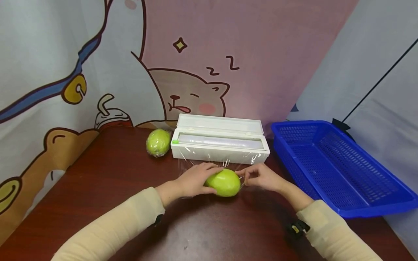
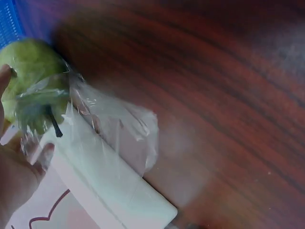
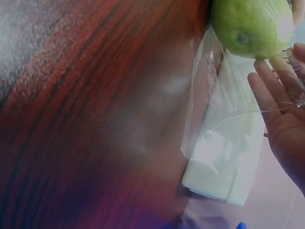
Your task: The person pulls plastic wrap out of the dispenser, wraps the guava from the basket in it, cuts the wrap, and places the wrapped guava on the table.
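A green pear lies on its side over the table in front of the white film box. My left hand holds it from the left, thumb at the near side and fingers over the far side. Its dark stem shows in the left wrist view. Clear cling film covers part of the pear and spreads loosely beyond it. At the pear's right end, my right hand pinches film between thumb and forefinger; in the right wrist view its other fingers reach toward the pear.
The white film box stands behind the hands, lid raised, with a film roll inside. Left of it sits another pear wrapped in film. A blue plastic basket stands on the right. A printed cloth hangs behind the table.
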`<state>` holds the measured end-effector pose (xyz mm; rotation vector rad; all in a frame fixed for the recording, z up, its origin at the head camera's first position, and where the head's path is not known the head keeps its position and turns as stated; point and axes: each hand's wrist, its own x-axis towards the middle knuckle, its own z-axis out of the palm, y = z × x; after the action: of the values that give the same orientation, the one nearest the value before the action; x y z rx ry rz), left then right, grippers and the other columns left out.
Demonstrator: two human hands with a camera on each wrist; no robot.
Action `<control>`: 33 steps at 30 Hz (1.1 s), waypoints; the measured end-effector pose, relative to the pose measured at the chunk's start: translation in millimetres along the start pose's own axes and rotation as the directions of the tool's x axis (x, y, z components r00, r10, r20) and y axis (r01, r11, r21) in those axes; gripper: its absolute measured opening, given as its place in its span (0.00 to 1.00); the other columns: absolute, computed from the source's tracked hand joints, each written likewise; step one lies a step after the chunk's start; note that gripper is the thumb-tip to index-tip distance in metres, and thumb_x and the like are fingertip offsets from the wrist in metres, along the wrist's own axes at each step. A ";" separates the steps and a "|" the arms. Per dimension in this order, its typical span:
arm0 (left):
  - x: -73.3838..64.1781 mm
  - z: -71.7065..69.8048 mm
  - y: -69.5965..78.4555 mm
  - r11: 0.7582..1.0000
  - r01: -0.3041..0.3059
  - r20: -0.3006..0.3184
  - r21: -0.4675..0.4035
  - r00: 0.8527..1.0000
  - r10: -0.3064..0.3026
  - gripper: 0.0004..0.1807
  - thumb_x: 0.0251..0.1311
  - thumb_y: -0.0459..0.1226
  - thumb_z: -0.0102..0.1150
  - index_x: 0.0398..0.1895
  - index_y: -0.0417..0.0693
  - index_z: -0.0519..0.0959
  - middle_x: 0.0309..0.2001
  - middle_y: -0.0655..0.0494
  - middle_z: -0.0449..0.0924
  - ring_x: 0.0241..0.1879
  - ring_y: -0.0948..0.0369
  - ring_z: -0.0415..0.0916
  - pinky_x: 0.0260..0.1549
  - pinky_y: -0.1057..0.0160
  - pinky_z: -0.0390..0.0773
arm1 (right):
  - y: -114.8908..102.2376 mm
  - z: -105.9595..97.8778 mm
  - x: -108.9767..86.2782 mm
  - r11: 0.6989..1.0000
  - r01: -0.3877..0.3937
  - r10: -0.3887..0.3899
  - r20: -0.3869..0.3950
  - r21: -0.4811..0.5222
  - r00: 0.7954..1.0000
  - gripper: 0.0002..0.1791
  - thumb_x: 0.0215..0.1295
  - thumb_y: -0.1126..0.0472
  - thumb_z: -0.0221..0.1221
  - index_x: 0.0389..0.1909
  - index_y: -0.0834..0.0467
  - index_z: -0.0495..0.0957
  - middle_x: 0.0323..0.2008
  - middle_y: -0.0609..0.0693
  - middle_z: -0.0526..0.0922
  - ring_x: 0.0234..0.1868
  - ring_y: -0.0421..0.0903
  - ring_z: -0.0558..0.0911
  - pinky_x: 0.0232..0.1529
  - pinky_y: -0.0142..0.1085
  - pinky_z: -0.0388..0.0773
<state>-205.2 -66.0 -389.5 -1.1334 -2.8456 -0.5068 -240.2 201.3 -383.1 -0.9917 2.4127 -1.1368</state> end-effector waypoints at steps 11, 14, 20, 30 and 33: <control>17.7 -3.5 -13.4 0.972 0.018 0.027 -0.233 1.000 -0.012 0.33 0.46 0.47 0.70 0.58 0.48 0.73 0.53 0.53 0.76 0.54 0.58 0.73 0.56 0.59 0.71 | 4.1 -13.9 -22.7 0.986 -0.083 0.077 -0.048 -0.147 0.996 0.12 0.58 0.59 0.63 0.42 0.60 0.79 0.43 0.56 0.83 0.44 0.47 0.80 0.44 0.37 0.78; 21.1 -7.6 -16.1 0.962 0.055 0.064 -0.267 0.997 -0.040 0.33 0.48 0.47 0.70 0.57 0.48 0.73 0.54 0.53 0.76 0.54 0.57 0.72 0.57 0.60 0.71 | -9.7 -16.2 -27.6 0.981 -0.086 0.061 -0.143 -0.175 0.988 0.17 0.59 0.60 0.62 0.49 0.61 0.77 0.45 0.56 0.82 0.45 0.44 0.79 0.45 0.36 0.78; 26.3 -14.5 -19.5 0.955 0.071 0.107 -0.289 0.993 -0.041 0.30 0.49 0.47 0.69 0.56 0.47 0.73 0.53 0.53 0.78 0.54 0.58 0.73 0.56 0.60 0.71 | -39.3 -5.0 -19.4 0.973 -0.020 -0.020 -0.174 -0.228 0.985 0.33 0.55 0.56 0.66 0.61 0.62 0.67 0.57 0.60 0.74 0.54 0.52 0.76 0.52 0.41 0.76; 28.0 -16.7 -24.3 0.939 0.085 0.158 -0.335 0.987 -0.033 0.30 0.51 0.45 0.68 0.57 0.48 0.72 0.53 0.54 0.78 0.52 0.60 0.73 0.56 0.59 0.72 | -25.0 19.7 22.3 0.940 0.047 -0.035 0.041 -0.337 0.999 0.48 0.48 0.53 0.71 0.66 0.69 0.59 0.60 0.62 0.70 0.58 0.55 0.72 0.58 0.49 0.71; 25.9 -17.0 -27.8 0.937 0.063 0.157 -0.345 0.987 -0.009 0.30 0.52 0.44 0.67 0.59 0.48 0.72 0.54 0.54 0.78 0.52 0.60 0.73 0.56 0.60 0.71 | -20.9 15.4 30.0 0.958 0.057 -0.038 0.075 -0.280 0.997 0.42 0.48 0.53 0.70 0.63 0.64 0.65 0.55 0.57 0.77 0.51 0.49 0.76 0.52 0.42 0.75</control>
<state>-244.5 -73.0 -377.4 -1.2163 -2.9920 -1.0036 -244.1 162.4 -376.3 -1.1581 2.5544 -0.7710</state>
